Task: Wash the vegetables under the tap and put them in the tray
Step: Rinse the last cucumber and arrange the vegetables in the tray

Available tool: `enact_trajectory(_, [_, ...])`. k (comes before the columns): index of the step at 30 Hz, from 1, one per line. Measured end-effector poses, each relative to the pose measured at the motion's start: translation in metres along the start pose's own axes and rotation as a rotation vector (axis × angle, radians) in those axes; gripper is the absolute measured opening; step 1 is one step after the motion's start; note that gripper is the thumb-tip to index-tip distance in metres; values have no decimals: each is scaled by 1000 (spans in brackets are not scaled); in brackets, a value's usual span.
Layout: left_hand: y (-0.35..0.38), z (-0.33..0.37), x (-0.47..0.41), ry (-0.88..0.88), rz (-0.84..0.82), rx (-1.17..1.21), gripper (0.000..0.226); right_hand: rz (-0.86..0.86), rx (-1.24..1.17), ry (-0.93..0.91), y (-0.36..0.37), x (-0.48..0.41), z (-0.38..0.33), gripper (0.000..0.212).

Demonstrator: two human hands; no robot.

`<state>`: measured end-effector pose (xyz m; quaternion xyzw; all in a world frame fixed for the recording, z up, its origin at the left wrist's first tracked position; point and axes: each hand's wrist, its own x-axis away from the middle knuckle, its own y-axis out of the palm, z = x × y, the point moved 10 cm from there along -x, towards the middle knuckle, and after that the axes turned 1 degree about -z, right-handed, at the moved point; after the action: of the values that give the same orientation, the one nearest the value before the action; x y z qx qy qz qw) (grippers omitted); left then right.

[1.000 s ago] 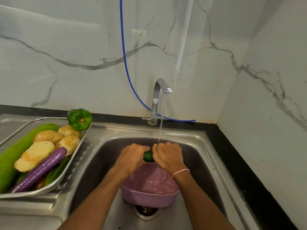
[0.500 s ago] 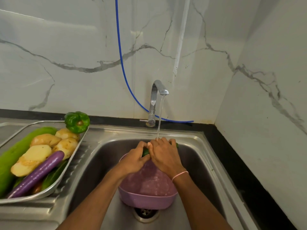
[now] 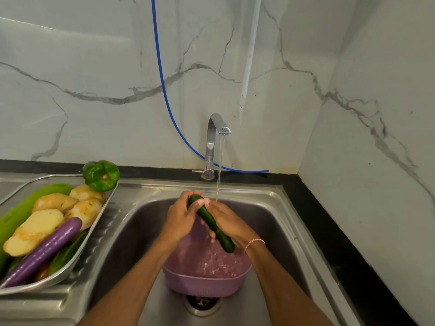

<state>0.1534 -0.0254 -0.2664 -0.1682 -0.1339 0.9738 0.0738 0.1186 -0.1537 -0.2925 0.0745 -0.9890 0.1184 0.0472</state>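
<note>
A dark green cucumber (image 3: 213, 223) lies slanted over the sink, its far end up near the water stream from the tap (image 3: 215, 130). My left hand (image 3: 180, 216) grips its far end. My right hand (image 3: 227, 222) wraps its middle from the right side. Below both hands a pink plastic bowl (image 3: 207, 282) full of water stands over the drain. The steel tray (image 3: 98, 222) on the left drainboard holds potatoes (image 3: 37, 229), a purple eggplant (image 3: 47, 248), a long pale green gourd (image 3: 21, 210) and a green bell pepper (image 3: 101, 175) on its far rim.
The steel sink (image 3: 277, 231) sits in a black counter (image 3: 334, 243) against marble walls, with a corner wall close on the right. A blue hose (image 3: 164, 90) hangs down the wall and runs behind the tap. The drain (image 3: 202, 303) shows in front of the bowl.
The cucumber was crosswise and mostly hidden between my hands; now it is turned lengthwise and slanted, clearly visible. My hands shifted along it, the left to its far end.
</note>
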Motion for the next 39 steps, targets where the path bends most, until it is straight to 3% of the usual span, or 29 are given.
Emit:
enact_trajectory(2, [-3,-12,-1,-87,60,90,19,-89,-160,-48,8,2,-6,38])
enact_trajectory(6, [7,-24,-2,-160,-68,110,40,-171,-261,-80,13,7,-9,69])
enact_trajectory(8, [12,-24,-2,-167,-134,83,42,-109,-186,-76,7,7,-9,65])
enact_trajectory(12, [27,-8,8,-189,-223,134,33,168,-40,-50,-18,1,-8,26])
enact_trajectory(16, [50,8,26,-252,-373,271,44,350,42,-26,-37,0,2,46])
enact_trajectory(21, [65,5,39,-314,-533,259,76,396,-78,4,-44,-1,18,59])
enact_trajectory(23, [69,7,40,-299,-548,282,77,341,-185,32,-35,-5,21,52])
enact_trajectory(25, [67,7,40,-280,-548,268,74,246,-347,33,-18,-7,20,31])
enact_trajectory(27, [64,6,39,-243,-562,224,75,200,-498,-4,-12,-8,14,32])
enact_trajectory(29, [60,5,38,-217,-562,171,75,247,-545,-16,-17,-10,14,40])
enact_trajectory(31, [60,6,37,-208,-561,126,74,351,-508,6,-24,-9,15,32])
enact_trajectory(34, [69,11,40,-202,-600,34,94,509,-518,56,-30,-4,23,22])
enact_trajectory(39, [73,7,44,-222,-638,-42,109,605,-591,130,-32,4,25,38])
